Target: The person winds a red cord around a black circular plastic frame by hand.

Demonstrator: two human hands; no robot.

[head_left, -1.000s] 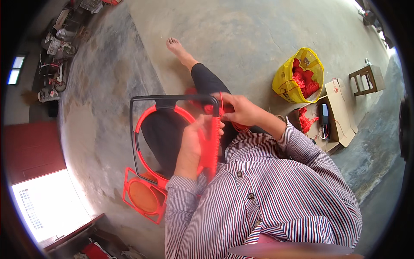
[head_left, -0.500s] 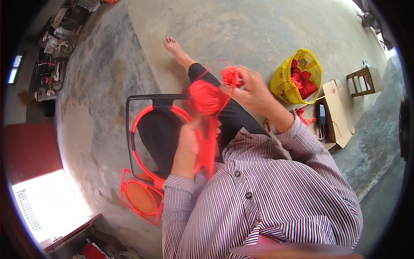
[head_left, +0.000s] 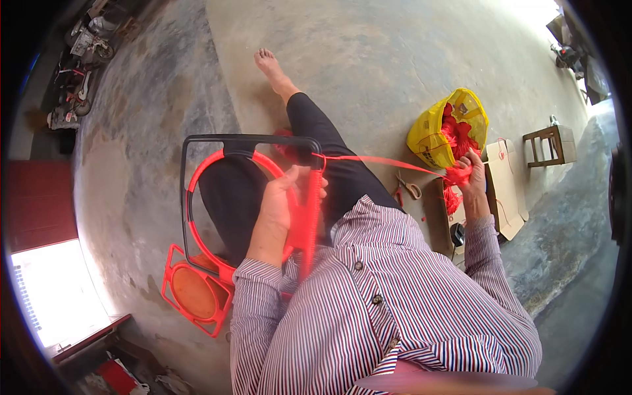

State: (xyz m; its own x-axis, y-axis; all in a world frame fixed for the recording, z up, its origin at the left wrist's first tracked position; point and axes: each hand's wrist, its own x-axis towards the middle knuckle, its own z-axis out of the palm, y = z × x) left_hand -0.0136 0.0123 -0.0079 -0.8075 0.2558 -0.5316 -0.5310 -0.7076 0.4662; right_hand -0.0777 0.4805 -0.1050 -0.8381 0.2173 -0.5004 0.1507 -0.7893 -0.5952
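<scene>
Left hand (head_left: 280, 207) grips red frame (head_left: 306, 217); right hand (head_left: 471, 172) pulls red string (head_left: 388, 161).

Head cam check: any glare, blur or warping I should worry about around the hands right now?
Head view: a blown-out white patch glares at lower left; fisheye bends the black frame and darkens the rim; the left hand on the red bundle is fairly sharp; the right hand by the yellow bag looks smaller and softer; the concrete floor is evenly lit, without hard shadows.

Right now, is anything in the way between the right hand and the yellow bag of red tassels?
Nothing visible: the right hand, gripping red cord, sits just below the yellow bag, beside its open mouth.
</scene>
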